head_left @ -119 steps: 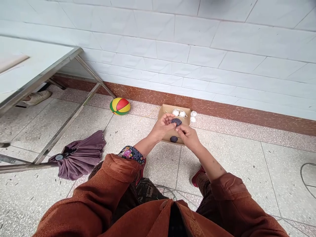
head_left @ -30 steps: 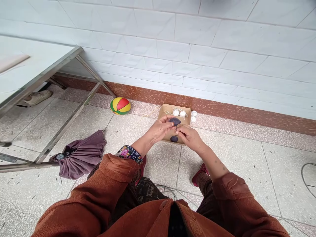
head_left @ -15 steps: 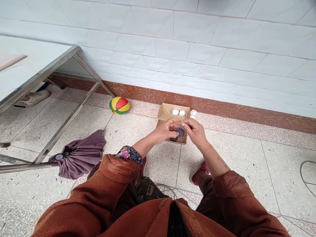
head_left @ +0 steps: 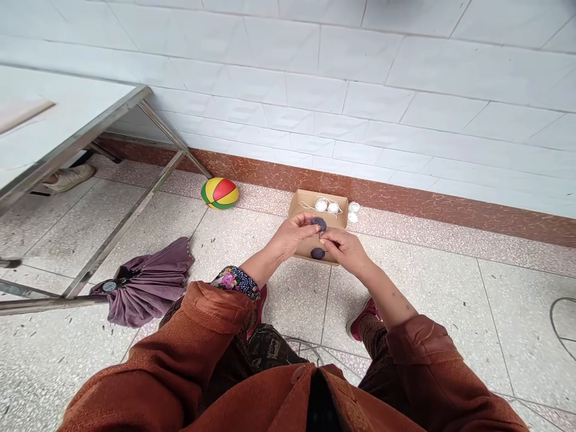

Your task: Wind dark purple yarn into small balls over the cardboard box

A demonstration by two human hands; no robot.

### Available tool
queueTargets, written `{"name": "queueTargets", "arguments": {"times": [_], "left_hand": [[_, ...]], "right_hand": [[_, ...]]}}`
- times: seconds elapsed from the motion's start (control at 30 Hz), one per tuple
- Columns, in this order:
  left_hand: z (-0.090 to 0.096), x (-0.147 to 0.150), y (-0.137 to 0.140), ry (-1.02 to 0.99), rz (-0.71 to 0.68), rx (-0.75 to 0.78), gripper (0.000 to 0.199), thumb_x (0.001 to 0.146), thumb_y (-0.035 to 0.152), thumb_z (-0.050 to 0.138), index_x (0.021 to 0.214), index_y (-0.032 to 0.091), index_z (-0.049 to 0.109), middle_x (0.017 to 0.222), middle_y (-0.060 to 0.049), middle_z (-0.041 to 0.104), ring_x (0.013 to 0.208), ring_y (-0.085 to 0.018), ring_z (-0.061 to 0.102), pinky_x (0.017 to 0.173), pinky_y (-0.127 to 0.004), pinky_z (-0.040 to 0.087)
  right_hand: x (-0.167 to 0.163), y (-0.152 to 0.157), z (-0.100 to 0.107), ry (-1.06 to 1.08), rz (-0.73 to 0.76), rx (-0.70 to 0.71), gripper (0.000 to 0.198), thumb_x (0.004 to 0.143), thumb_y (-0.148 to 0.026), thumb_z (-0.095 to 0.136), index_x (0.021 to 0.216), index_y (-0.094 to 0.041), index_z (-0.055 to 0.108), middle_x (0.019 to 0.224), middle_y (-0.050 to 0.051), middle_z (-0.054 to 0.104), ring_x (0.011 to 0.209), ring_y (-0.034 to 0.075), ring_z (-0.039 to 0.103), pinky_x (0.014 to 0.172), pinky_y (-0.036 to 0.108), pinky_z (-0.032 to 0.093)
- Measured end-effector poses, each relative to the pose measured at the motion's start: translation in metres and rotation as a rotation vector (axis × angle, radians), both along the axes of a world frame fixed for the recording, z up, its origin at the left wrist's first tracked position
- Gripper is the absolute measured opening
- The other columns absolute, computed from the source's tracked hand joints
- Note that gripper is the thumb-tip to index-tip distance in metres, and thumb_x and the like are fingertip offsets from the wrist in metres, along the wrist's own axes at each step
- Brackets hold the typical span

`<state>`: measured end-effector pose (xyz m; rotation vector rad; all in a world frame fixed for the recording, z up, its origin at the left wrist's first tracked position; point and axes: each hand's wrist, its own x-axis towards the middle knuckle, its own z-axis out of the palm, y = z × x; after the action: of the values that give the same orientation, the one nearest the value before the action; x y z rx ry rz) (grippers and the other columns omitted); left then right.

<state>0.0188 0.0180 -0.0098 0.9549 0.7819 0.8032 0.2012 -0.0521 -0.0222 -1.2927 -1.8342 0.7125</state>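
Note:
My left hand (head_left: pixel 291 237) grips a small dark grey-blue ball of yarn (head_left: pixel 319 224) between thumb and fingers, above an open cardboard box (head_left: pixel 306 248). Close beside it, my right hand (head_left: pixel 345 249) is closed in a pinch on what looks like the yarn's strand, just below the ball. A second dark ball of yarn (head_left: pixel 317 254) lies in the near part of the box. In the far part rest two white balls of yarn (head_left: pixel 326 206) with loose strands. More white yarn (head_left: pixel 353 211) sits on the floor against the box's right side.
Behind the box runs a tiled wall (head_left: pixel 382 132) with a brown skirting. To the left are a colourful ball (head_left: pixel 220 193), a folded purple umbrella (head_left: pixel 148 282) and a metal-framed table (head_left: pixel 90 132). Another person's shoe (head_left: pixel 72 178) shows under the table. A cable (head_left: pixel 558 318) lies at right.
The dark yarn ball has moved up and left in my left hand. My right hand has dropped lower, from above the ball to below it.

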Motion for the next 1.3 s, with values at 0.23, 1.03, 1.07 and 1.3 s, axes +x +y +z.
{"name": "queueTargets", "arguments": {"times": [0.23, 1.03, 1.07, 1.3], "left_hand": [[-0.005, 0.003, -0.002, 0.121, -0.040, 0.105, 0.050, 0.066, 0.019, 0.090, 0.108, 0.019, 0.062, 0.095, 0.000, 0.070, 0.083, -0.011, 0.064, 0.086, -0.031, 0.047], [-0.009, 0.000, 0.002, 0.155, -0.072, 0.175, 0.056, 0.067, 0.020, 0.089, 0.114, 0.021, 0.058, 0.084, 0.004, 0.066, 0.076, -0.010, 0.061, 0.079, -0.029, 0.045], [-0.008, 0.000, 0.000, 0.140, -0.127, 0.170, 0.057, 0.067, 0.020, 0.089, 0.115, 0.021, 0.058, 0.085, 0.004, 0.066, 0.076, -0.010, 0.062, 0.080, -0.029, 0.046], [0.008, 0.002, -0.010, -0.093, -0.265, 0.088, 0.058, 0.072, 0.021, 0.088, 0.123, 0.023, 0.061, 0.096, 0.000, 0.069, 0.088, -0.012, 0.067, 0.084, -0.029, 0.050]], "right_hand": [[0.011, 0.001, 0.024, 0.134, -0.083, 0.072, 0.018, 0.100, -0.036, 0.062, 0.091, -0.024, 0.073, 0.086, 0.003, 0.073, 0.080, 0.020, 0.066, 0.076, 0.034, 0.053], [0.008, 0.000, 0.019, 0.024, -0.061, 0.133, 0.019, 0.103, -0.035, 0.059, 0.095, -0.026, 0.074, 0.088, 0.004, 0.073, 0.083, 0.021, 0.066, 0.077, 0.035, 0.054], [0.011, 0.001, 0.019, 0.031, -0.093, 0.145, 0.020, 0.103, -0.036, 0.059, 0.094, -0.027, 0.074, 0.088, 0.005, 0.074, 0.084, 0.022, 0.066, 0.078, 0.036, 0.054], [0.015, 0.010, 0.004, 0.060, -0.303, 0.060, 0.025, 0.102, -0.037, 0.057, 0.083, -0.025, 0.068, 0.081, 0.003, 0.069, 0.076, 0.020, 0.062, 0.073, 0.034, 0.051]]}}
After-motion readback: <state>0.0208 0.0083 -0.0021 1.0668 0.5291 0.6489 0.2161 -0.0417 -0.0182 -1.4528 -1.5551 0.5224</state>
